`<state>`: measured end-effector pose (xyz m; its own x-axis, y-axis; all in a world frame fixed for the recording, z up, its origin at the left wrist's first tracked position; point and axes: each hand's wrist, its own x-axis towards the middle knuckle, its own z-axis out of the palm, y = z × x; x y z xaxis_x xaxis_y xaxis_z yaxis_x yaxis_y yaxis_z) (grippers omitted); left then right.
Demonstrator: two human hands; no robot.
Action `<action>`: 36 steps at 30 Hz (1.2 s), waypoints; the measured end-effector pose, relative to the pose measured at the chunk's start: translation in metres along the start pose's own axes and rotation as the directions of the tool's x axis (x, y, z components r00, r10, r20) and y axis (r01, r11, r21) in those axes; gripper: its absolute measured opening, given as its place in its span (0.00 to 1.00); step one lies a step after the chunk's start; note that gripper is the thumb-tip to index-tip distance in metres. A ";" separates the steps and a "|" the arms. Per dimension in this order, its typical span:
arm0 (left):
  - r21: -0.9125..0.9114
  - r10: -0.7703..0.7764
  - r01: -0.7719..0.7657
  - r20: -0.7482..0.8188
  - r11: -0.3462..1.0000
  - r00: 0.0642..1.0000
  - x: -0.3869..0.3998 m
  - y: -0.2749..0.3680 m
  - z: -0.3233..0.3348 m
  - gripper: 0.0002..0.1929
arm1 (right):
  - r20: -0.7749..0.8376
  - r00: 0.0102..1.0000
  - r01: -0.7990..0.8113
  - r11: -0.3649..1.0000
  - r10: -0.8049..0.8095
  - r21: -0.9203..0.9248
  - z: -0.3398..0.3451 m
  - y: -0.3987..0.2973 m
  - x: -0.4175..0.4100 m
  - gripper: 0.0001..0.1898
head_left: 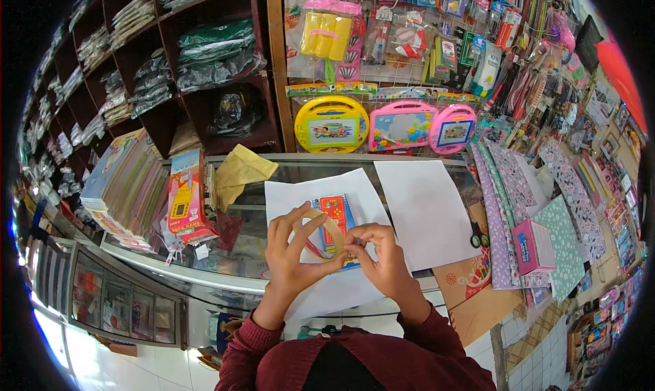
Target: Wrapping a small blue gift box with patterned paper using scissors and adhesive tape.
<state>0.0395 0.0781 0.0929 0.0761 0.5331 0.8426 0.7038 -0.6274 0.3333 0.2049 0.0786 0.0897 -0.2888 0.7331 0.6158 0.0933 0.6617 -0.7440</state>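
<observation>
My left hand (294,250) grips a roll of clear yellowish adhesive tape (336,232), its fingers spread around the ring. At the roll's right side, the fingertips of my right hand (378,253) pinch at the tape; whether a loose end lies between them is too small to tell. Beneath both hands is a box with a red handheld game pictured on a blue ground (333,212). It lies flat on a large sheet of white paper (281,199), which hangs over the counter's front edge. My hands partly hide the box.
Another white sheet (422,212) lies to the right, with dark-handled scissors (479,236) at its edge. Patterned wrapping paper (563,242) and a pink box (533,247) stand farther right. On the left are a brick game box (185,196), a yellow cloth-like piece (243,171) and stacked books (128,181).
</observation>
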 end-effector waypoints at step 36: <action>-0.096 -0.038 0.041 0.036 0.995 0.999 0.006 -0.003 -0.002 0.33 | 0.003 0.990 0.142 0.981 -0.143 -0.136 -0.002 0.003 0.000 0.32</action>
<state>0.0365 0.0819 0.0976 0.0744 0.5764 0.8138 0.6354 -0.6563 0.4068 0.2072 0.0810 0.0887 -0.3021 0.6305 0.7150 0.1797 0.7743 -0.6068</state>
